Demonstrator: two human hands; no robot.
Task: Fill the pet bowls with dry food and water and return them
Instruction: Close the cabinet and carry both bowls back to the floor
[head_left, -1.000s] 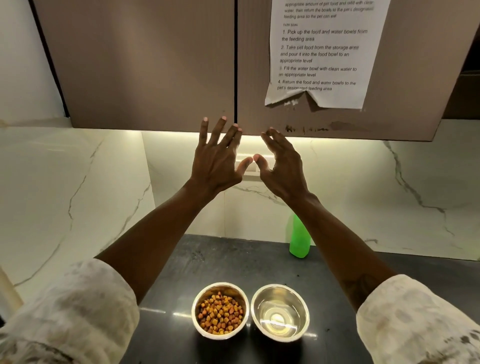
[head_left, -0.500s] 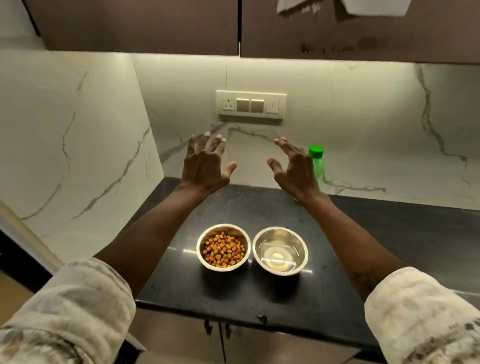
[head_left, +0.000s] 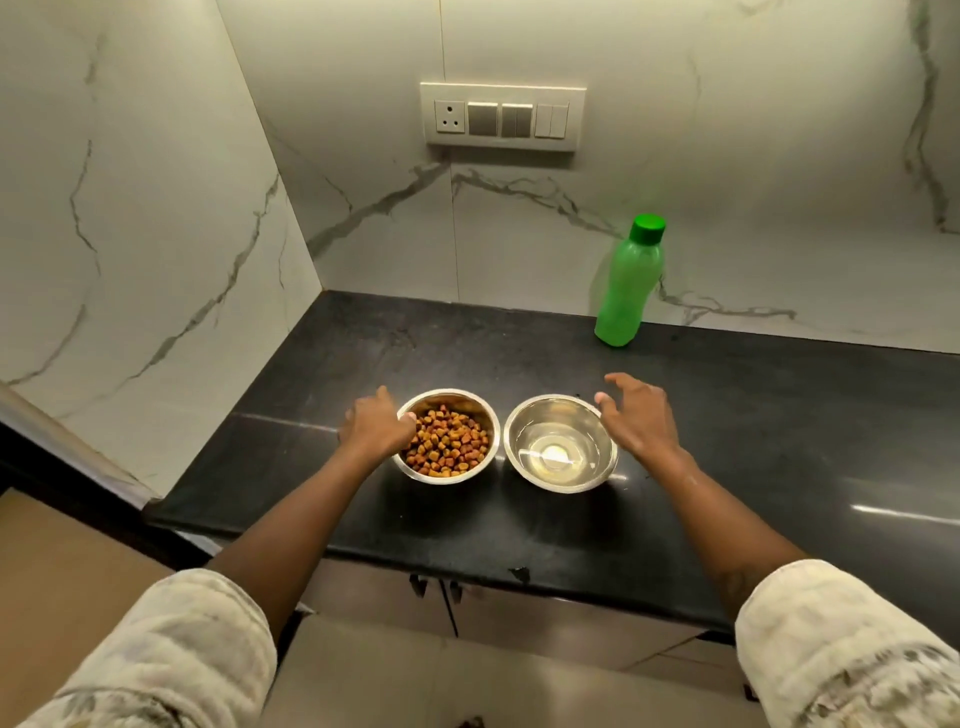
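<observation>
Two steel bowls stand side by side on the black counter (head_left: 467, 530). The left one, the food bowl (head_left: 448, 393), is full of brown kibble. The right one, the water bowl (head_left: 525, 427), holds clear water. My left hand (head_left: 375, 430) is closed on the food bowl's left rim, with the thumb over the edge. My right hand (head_left: 640, 418) hovers at the water bowl's right rim with its fingers spread; the thumb tip is at the edge.
A capped green bottle (head_left: 627, 291) stands at the back right against the marble wall. A switch panel (head_left: 501, 117) is on the wall above. Another marble wall closes off the left end of the counter. Cabinet doors (head_left: 498, 618) are below the front edge.
Both hands have come down from in front of the wall to the bowls. The left hand has closed on the food bowl's rim. My view has tilted downward.
</observation>
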